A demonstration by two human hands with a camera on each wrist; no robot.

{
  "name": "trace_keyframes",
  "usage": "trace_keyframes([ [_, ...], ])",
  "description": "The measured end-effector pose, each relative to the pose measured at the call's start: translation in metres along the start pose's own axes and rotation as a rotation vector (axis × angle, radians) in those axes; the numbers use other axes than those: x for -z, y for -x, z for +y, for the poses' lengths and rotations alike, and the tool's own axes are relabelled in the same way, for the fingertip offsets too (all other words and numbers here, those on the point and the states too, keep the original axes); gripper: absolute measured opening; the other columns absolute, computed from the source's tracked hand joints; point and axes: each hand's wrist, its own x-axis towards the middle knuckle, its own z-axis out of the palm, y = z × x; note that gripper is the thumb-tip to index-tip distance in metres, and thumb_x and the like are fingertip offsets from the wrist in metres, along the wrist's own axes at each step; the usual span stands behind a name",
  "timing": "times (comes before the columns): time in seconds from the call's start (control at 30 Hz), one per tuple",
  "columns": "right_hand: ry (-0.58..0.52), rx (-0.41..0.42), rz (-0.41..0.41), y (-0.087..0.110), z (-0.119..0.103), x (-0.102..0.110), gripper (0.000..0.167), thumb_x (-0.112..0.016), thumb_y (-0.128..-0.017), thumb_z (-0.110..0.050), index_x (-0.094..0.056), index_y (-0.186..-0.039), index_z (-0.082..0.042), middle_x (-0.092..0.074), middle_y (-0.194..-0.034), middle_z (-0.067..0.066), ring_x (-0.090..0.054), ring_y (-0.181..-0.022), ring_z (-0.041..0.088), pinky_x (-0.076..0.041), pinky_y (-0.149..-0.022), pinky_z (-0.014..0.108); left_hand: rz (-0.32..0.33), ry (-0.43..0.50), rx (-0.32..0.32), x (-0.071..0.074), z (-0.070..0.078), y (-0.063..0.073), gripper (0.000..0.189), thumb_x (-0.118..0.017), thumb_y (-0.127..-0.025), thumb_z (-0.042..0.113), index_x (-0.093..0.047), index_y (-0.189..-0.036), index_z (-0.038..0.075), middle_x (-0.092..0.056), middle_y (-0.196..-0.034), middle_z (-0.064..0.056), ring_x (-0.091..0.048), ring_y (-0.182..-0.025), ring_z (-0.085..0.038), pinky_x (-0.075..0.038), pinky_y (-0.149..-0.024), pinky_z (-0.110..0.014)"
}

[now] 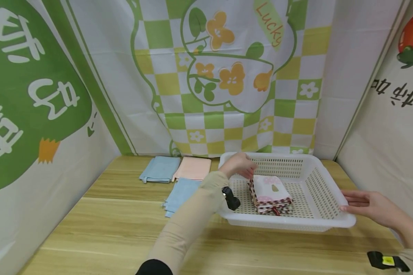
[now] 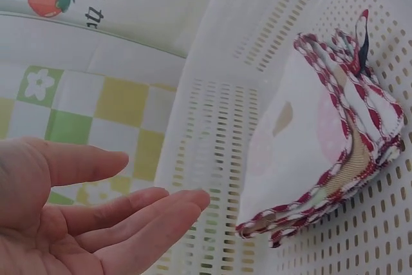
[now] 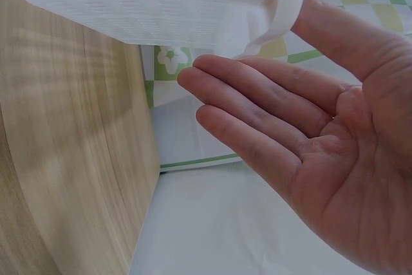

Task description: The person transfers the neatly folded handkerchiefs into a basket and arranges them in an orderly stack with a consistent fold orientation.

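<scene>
A white plastic basket (image 1: pixel 316 191) with slotted walls stands on the table. Inside it lies a stack of folded cloths (image 1: pixel 271 188), white and pink on top, with red-and-white stitched edges (image 2: pixel 338 114). My left hand (image 1: pixel 240 165) is over the basket's left part, beside the stack. In the left wrist view that hand (image 2: pixel 96 217) has its fingers extended, apart from the cloths. At the basket's right rim is my right hand (image 1: pixel 373 208), its fingers straight. In the right wrist view, the thumb of this hand (image 3: pixel 322 120) meets the rim and the palm is bare.
Left of the basket, two blue folded cloths (image 1: pixel 160 169) and a peach folded cloth (image 1: pixel 194 168) lie on the wooden table (image 1: pixel 117 229). Printed fabric walls (image 1: pixel 206 126) enclose the table at the back and both sides.
</scene>
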Motion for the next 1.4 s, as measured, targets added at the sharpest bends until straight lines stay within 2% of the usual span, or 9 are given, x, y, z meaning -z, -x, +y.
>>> trace_keyframes([
  [0.17,0.004,0.003,0.002,0.0,-0.001,0.0,0.062,-0.066,-0.089,-0.026,-0.045,-0.131,0.015,-0.061,-0.117,0.03,-0.053,-0.085,-0.017,-0.052,-0.069,0.017,-0.005,-0.023,-0.023,0.006,0.006,0.006,0.026,-0.06,-0.093,0.015,-0.063,-0.107,-0.007,-0.068,-0.099,-0.023,-0.068,-0.093,-0.034,-0.058,-0.072,-0.033],
  [0.37,-0.001,-0.007,-0.007,0.001,-0.002,0.0,0.062,-0.066,-0.09,-0.026,-0.044,-0.132,0.014,-0.061,-0.118,0.029,-0.054,-0.085,-0.016,-0.052,-0.069,0.017,-0.029,0.006,-0.051,0.013,0.008,0.011,0.03,-0.06,-0.093,0.015,-0.06,-0.115,-0.006,-0.067,-0.105,-0.025,-0.068,-0.095,-0.033,-0.056,-0.082,-0.037],
  [0.53,-0.002,-0.009,-0.003,0.001,-0.001,-0.001,0.062,-0.066,-0.09,-0.026,-0.044,-0.132,0.015,-0.06,-0.118,0.03,-0.054,-0.085,-0.016,-0.052,-0.069,0.018,-0.043,0.027,-0.073,0.019,0.007,0.014,0.031,-0.06,-0.093,0.016,-0.061,-0.116,-0.004,-0.066,-0.108,-0.026,-0.067,-0.095,-0.033,-0.056,-0.083,-0.037],
  [0.83,-0.008,-0.015,-0.001,-0.001,0.002,-0.001,0.062,-0.066,-0.09,-0.026,-0.044,-0.131,0.015,-0.06,-0.118,0.031,-0.052,-0.085,-0.017,-0.052,-0.069,0.018,-0.036,0.036,-0.138,0.031,0.0,0.022,0.031,-0.057,-0.095,0.016,-0.06,-0.117,-0.005,-0.066,-0.109,-0.026,-0.064,-0.102,-0.037,-0.057,-0.08,-0.034],
  [1.0,0.006,-0.017,-0.001,-0.001,0.002,-0.001,0.063,-0.066,-0.09,-0.027,-0.044,-0.131,0.015,-0.06,-0.118,0.031,-0.053,-0.084,-0.017,-0.052,-0.069,0.018,-0.01,0.043,-0.146,0.036,-0.003,0.027,0.028,-0.059,-0.094,0.016,-0.061,-0.113,-0.004,-0.068,-0.104,-0.023,-0.065,-0.1,-0.037,-0.057,-0.077,-0.032],
  [1.1,0.014,-0.027,0.002,-0.001,0.002,-0.001,0.064,-0.066,-0.089,-0.028,-0.044,-0.131,0.015,-0.06,-0.118,0.031,-0.052,-0.083,-0.017,-0.053,-0.069,0.018,-0.004,0.049,-0.154,0.039,-0.004,0.028,0.025,-0.059,-0.094,0.014,-0.062,-0.111,-0.004,-0.068,-0.103,-0.024,-0.066,-0.098,-0.036,-0.057,-0.08,-0.036],
  [1.4,0.001,-0.027,-0.009,-0.001,0.002,-0.001,0.063,-0.066,-0.09,-0.027,-0.044,-0.132,0.015,-0.06,-0.119,0.031,-0.052,-0.084,-0.017,-0.052,-0.069,0.018,0.003,0.064,-0.178,0.043,-0.012,0.035,0.028,-0.058,-0.095,0.014,-0.06,-0.115,-0.006,-0.067,-0.105,-0.024,-0.068,-0.096,-0.033,-0.056,-0.082,-0.036],
])
